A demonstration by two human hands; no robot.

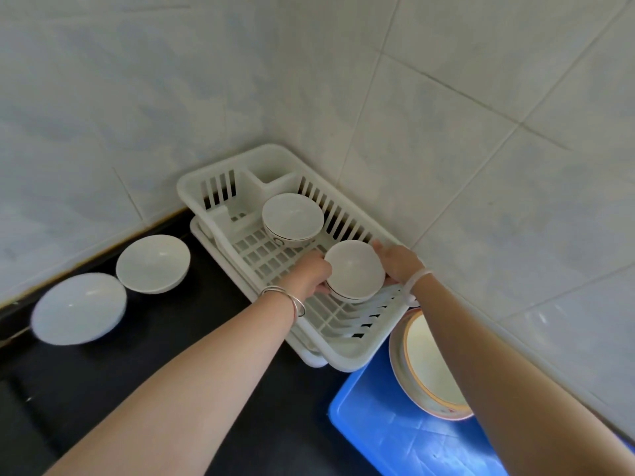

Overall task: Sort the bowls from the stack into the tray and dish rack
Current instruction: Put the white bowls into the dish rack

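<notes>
A white dish rack (220, 187) stands in the tiled corner. A small white bowl (354, 269) sits low inside the rack's near half. My left hand (311, 274) grips its left side and my right hand (395, 262) holds its right side. Behind it in the rack stands another white bowl (292, 214) with a dark line pattern. A blue tray (395, 427) lies at the lower right, and cream bowls with an orange rim (429, 369) rest in it, leaning toward the wall.
Two wide white bowls (153, 262) (79, 307) sit on the black counter (103, 389) to the left of the rack. Tiled walls close in behind and to the right. The rack stands on a white drip tray (311, 359).
</notes>
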